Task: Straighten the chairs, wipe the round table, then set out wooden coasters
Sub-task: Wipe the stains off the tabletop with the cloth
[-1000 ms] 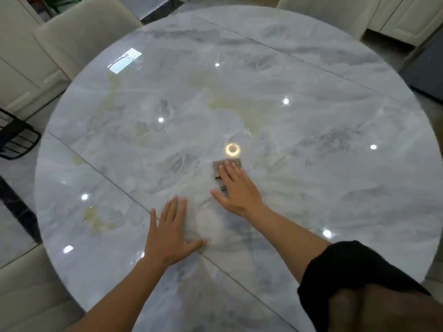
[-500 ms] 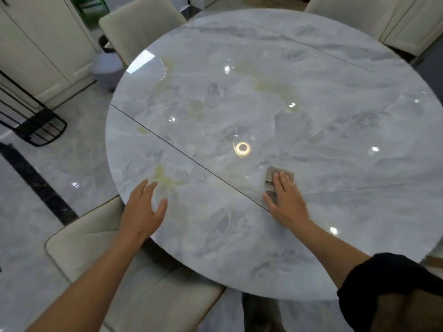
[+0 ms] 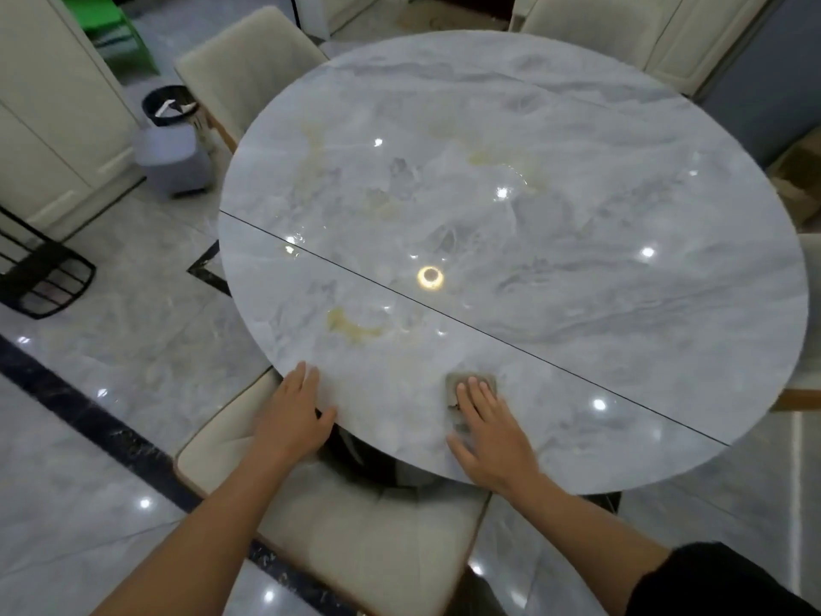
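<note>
The round grey marble table fills the middle of the view, with a dark seam running across it. My right hand lies flat near the table's front edge and presses a small grey-brown cloth onto the top; only the cloth's far and left edges show past my fingers. My left hand rests with straight fingers on the table's front left rim. A cream chair stands tucked under the table right below my hands. No coasters are in sight.
More cream chairs stand at the far left, the far right and the right edge. A grey bin with a black liner sits on the floor left of the table. A black wire rack is at the left.
My right hand has dragged the cloth toward the table's front edge. My left hand came down onto the rim. The view has pulled back, showing more floor and the near chair.
</note>
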